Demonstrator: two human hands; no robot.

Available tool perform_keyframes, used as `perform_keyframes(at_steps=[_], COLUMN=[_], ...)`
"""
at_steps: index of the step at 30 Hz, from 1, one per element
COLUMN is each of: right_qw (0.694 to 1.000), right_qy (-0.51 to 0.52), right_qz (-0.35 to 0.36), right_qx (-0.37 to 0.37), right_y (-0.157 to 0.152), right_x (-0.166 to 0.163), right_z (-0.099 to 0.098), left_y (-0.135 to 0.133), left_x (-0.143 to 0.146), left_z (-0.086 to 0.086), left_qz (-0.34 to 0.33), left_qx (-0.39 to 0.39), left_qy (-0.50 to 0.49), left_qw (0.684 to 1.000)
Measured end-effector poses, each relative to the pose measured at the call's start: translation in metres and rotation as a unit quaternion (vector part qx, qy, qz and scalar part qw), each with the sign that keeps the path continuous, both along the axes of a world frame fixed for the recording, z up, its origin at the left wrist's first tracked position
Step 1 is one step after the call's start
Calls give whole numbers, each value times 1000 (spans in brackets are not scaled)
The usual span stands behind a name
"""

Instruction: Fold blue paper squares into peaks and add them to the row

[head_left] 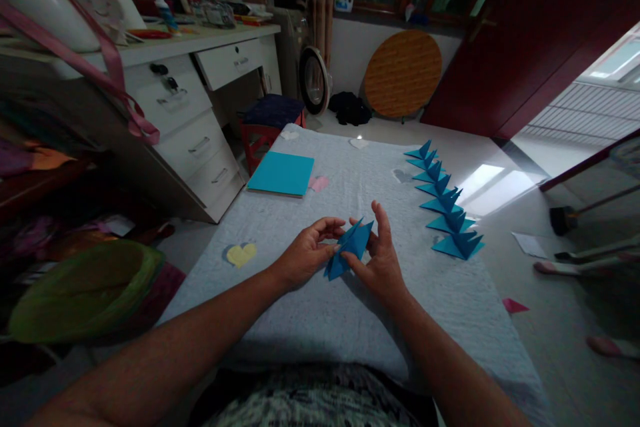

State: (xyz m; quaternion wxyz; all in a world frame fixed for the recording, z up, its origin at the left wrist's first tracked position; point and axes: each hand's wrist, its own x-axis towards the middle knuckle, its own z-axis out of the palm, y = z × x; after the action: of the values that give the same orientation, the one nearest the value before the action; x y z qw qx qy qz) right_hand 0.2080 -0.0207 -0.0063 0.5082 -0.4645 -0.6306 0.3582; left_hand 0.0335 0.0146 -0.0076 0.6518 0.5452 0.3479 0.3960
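Observation:
A folded blue paper piece (349,250) sits between both hands just above the grey cloth-covered table (320,307). My left hand (306,255) pinches its left side with curled fingers. My right hand (380,259) grips its right side, thumb on the paper and fingers raised. A stack of blue square paper sheets (281,173) lies at the far left of the table. Several finished folded blue pieces (444,203) stand in a row along the right edge.
Small paper hearts lie on the cloth, a yellow one (241,254) near my left arm. A white desk with drawers (200,113) stands at the left, a red stool (265,130) beyond the table. A green bag (85,287) sits at lower left. Another person's feet (610,345) show at the right.

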Motion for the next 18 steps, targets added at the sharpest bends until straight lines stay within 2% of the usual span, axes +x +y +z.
perform_keyframes(at_steps=[5,12,18], right_qw=[999,987,993], right_qy=[24,95,47], right_qz=[-22,-67,-77], right_qx=[2,-115,-81], right_y=[1,7,6], right_x=[-1,0,-1], right_z=[-2,-8,-4], left_y=[-1,-1,-2], left_x=[0,-4,-4], left_z=[2,10,9], left_qz=[-20,-12,-11], left_qx=[0,6,51], left_qy=[31,1,33], left_qw=[999,1000,998])
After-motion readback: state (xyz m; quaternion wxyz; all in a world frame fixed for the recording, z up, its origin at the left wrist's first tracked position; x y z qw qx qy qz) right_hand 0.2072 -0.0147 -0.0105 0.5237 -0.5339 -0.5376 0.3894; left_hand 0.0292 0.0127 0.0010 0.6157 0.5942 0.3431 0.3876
